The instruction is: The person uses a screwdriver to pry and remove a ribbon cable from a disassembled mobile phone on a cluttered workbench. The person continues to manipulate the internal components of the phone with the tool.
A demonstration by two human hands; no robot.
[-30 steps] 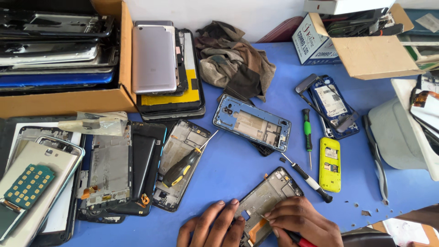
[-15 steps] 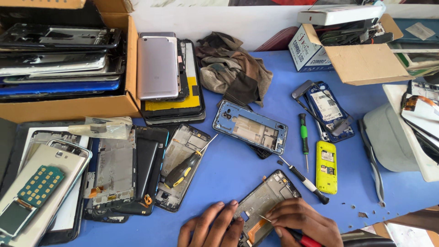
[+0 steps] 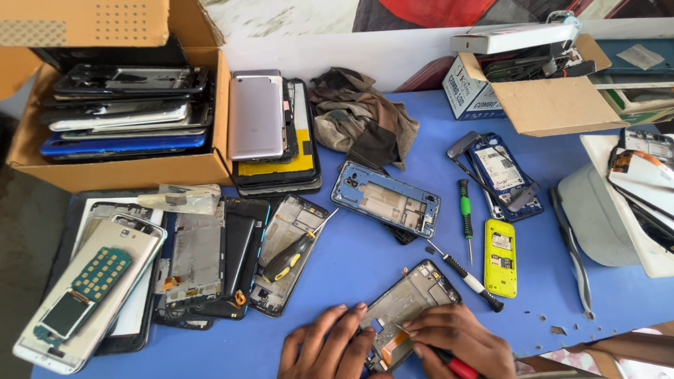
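An opened phone frame (image 3: 411, 303) lies on the blue table (image 3: 365, 256) near the front edge. My left hand (image 3: 324, 345) rests on the frame's lower left corner and holds it down with spread fingers. My right hand (image 3: 460, 338) grips a red-handled tool (image 3: 455, 365) whose tip touches the orange part inside the frame. A black and white screwdriver (image 3: 467, 276) lies just right of the frame, beside a small yellow phone (image 3: 500, 256).
A green screwdriver (image 3: 464, 210), a blue phone frame (image 3: 387, 202), a blue phone with parts (image 3: 500, 174) and a brown rag (image 3: 361, 119) lie further back. Several stripped phones (image 3: 203, 260) with a yellow-black screwdriver (image 3: 286, 257) sit left. Cardboard boxes (image 3: 119, 168) hold more phones.
The view has tilted slightly, so the whole scene sits lower in the picture. Both hands stay on the opened frame with the tool in it.
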